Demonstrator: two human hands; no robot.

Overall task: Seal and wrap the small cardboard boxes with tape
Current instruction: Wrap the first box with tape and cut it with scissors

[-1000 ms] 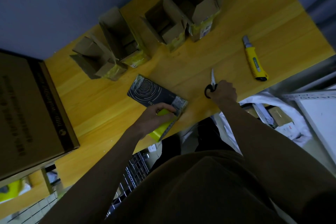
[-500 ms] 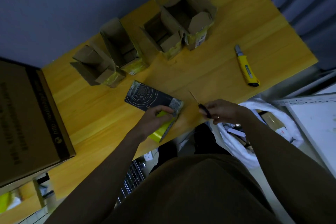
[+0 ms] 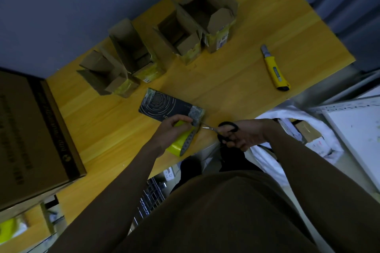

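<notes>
Yellow wood table [image 3: 236,88], dim room. Dark flat box [image 3: 164,106] lies mid-frame, my left hand [image 3: 174,127] pinching the tape roll [image 3: 182,142] at its lower-right end. Right hand [image 3: 244,134] now has scissors [image 3: 223,130] off the table, fingers thru loops, blades at the tape — cut's next. Four open boxes [image 3: 185,35] wait upper centre.

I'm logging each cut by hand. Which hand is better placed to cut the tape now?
Probably the right hand: it grips the scissors, blades open and pointing at the tape by the dark box. The left hand holds the yellow tape roll.
</notes>
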